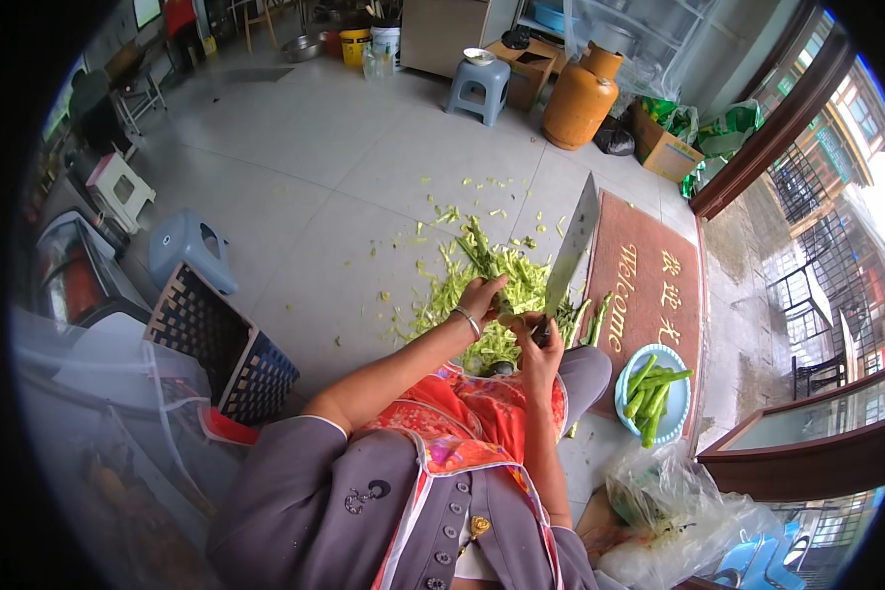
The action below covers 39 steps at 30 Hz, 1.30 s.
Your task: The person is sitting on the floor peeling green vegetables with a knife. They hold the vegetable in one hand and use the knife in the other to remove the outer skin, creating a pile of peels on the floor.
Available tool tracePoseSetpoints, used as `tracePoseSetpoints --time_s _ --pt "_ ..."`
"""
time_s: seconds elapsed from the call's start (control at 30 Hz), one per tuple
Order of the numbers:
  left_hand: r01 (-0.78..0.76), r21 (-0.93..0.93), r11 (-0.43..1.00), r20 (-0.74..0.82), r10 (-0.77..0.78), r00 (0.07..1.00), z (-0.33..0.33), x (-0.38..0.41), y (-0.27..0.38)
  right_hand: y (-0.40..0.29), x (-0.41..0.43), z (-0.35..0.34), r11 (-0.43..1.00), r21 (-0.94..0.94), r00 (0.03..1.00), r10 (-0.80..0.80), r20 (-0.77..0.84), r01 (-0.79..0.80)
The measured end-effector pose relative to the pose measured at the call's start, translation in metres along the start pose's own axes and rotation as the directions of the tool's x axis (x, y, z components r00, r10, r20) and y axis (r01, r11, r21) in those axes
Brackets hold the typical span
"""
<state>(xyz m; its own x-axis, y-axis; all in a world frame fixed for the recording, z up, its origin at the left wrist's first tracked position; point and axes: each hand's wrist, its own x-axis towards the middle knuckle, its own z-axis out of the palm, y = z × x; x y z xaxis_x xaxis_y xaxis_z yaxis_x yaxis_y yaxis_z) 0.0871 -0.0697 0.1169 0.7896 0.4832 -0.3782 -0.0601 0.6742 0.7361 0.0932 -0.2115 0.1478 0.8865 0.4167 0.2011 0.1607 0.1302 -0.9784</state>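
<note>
My left hand (481,299), with a silver bangle at the wrist, grips a green vegetable stem (479,247), which points away from me. My right hand (542,354) holds the dark handle of a wide-bladed kitchen knife (574,247), its blade pointing up and away beside the stem. Both hands are close together above a pile of light green peelings (442,310) on the floor. Some long green stalks (597,318) lie right of the knife handle. Peeled green pieces (653,391) fill part of a light blue plastic basket (621,387) at my right.
The basket stands by a red-brown doormat (641,243). At the back are an orange gas cylinder (581,96) and a grey-blue stool (479,88). A woven basket (258,376) and another blue stool (184,251) stand at left. A clear plastic bag (678,516) lies lower right.
</note>
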Motion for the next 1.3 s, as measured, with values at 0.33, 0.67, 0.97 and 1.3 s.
tracePoseSetpoints --time_s 0.33,0.67,0.97,1.3 --pt "0.084 0.075 0.994 0.097 -0.092 0.991 -0.022 -0.009 0.016 0.005 0.018 0.015 0.829 0.398 0.915 0.395 0.079 -0.392" --pt "0.286 0.006 0.958 0.371 -0.268 0.889 -0.050 -0.026 0.016 0.066 0.094 -0.025 0.991 0.014 0.987 0.135 -0.092 -0.134" --pt "0.180 -0.145 0.973 0.035 -0.176 0.984 -0.067 0.010 0.021 0.040 0.119 -0.060 0.431 -0.898 0.983 -0.185 0.010 0.091" --pt "0.070 -0.528 0.847 0.405 0.179 0.897 -0.084 0.016 0.002 0.011 -0.026 0.000 0.683 -0.641 0.936 -0.231 0.266 0.351"
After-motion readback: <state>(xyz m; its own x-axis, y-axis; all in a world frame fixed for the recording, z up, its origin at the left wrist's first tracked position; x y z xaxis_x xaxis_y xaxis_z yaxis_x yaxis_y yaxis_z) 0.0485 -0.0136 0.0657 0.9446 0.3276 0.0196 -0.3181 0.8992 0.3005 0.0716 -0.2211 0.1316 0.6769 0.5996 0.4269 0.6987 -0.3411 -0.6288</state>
